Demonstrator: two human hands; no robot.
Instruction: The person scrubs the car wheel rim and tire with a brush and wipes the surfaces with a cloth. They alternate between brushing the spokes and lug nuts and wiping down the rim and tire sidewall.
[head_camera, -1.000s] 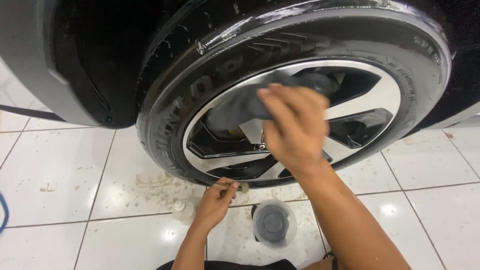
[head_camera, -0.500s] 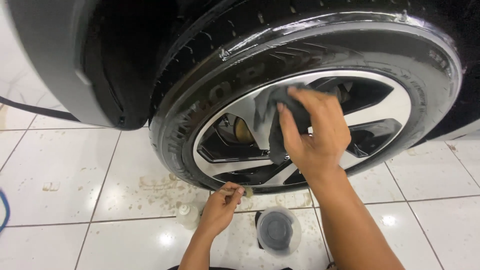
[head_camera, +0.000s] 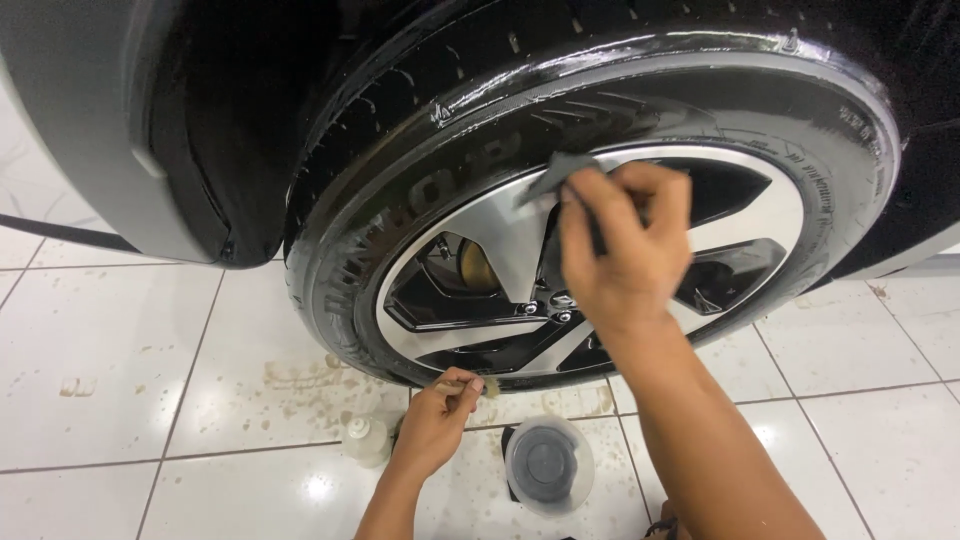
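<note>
A black car wheel fills the view, with a glossy wet tyre (head_camera: 400, 170) and a silver-and-black alloy rim (head_camera: 500, 250). My right hand (head_camera: 620, 250) is closed on a dark grey cloth (head_camera: 555, 172) and presses it against the upper spokes of the rim. My left hand (head_camera: 435, 420) rests low by the bottom of the tyre and pinches a small brush (head_camera: 478, 383) whose tip touches the tyre's lower edge.
On the white tiled floor (head_camera: 130, 400) under the wheel stand a small white bottle (head_camera: 365, 440) and a round grey-lidded container (head_camera: 548, 463). Brownish dirty splashes stain the tiles by the tyre. The dark wheel arch and car body (head_camera: 120, 130) hang at the left.
My right hand has slid the cloth rightward and upward across the rim. The view has moved closer to the wheel. My left hand stays by the tyre's bottom edge.
</note>
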